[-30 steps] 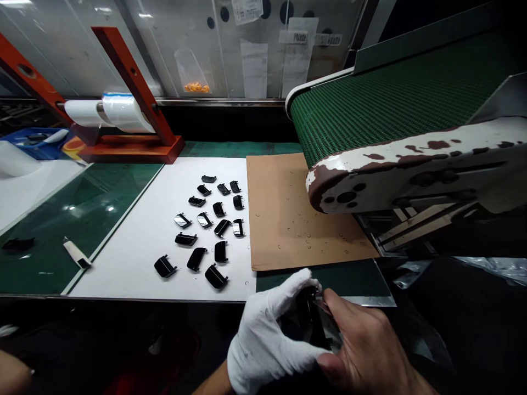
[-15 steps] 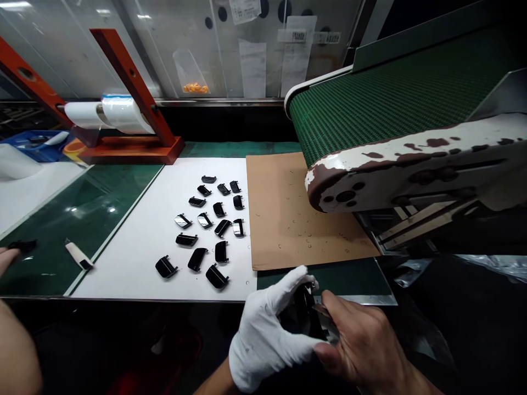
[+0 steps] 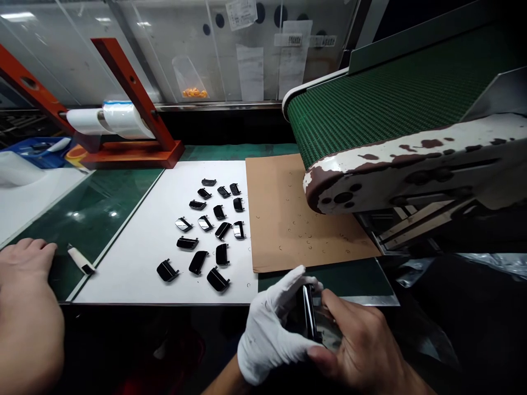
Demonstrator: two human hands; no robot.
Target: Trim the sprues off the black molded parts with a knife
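My left hand [image 3: 272, 329], in a white glove, grips a glossy black plastic part [image 3: 308, 312] at the front edge of the bench. The part stands on edge between its thumb and fingers. Close against the part's right side is my bare right hand [image 3: 362, 340], its fingers curled in. What its fingers hold is hidden and too dark to name. Several similar black plastic parts [image 3: 198, 262] with small end pegs lie spread over a white sheet [image 3: 135, 247] to the left.
A brown cardboard sheet [image 3: 284, 219] dotted with tiny curled shavings lies below a green conveyor belt [image 3: 370, 104]. Another person's bare hand [image 3: 28, 263] rests at far left, near a white-handled tool [image 3: 80, 259]. Behind stands an orange stand [image 3: 135, 156] with film rolls [image 3: 123, 120].
The black part has turned in my left hand, so a shiny long edge faces up. The other person's hand has come further into view at the left. The view has shifted slightly.
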